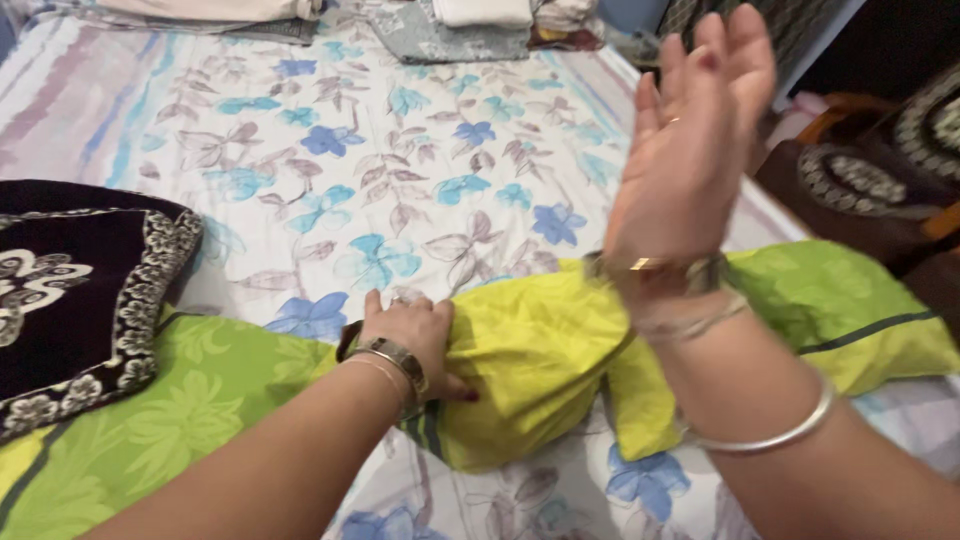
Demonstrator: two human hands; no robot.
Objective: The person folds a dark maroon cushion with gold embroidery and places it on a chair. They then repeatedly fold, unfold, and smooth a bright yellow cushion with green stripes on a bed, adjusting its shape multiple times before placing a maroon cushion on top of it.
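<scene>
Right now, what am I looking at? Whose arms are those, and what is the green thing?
The camera sits on a person's head and looks down, so those two arms are that person's own. They are bare hands, not a machine. Below is a bed with a flowered sheet in blue and brown. The left hand presses down on a bright green cloth, bunched up across the bed. The right hand is raised in the air, open and holding nothing. Both wrists wear bangles. At the left lies a dark cushion with a white pattern. Folded clothes sit at the far end.
</scene>
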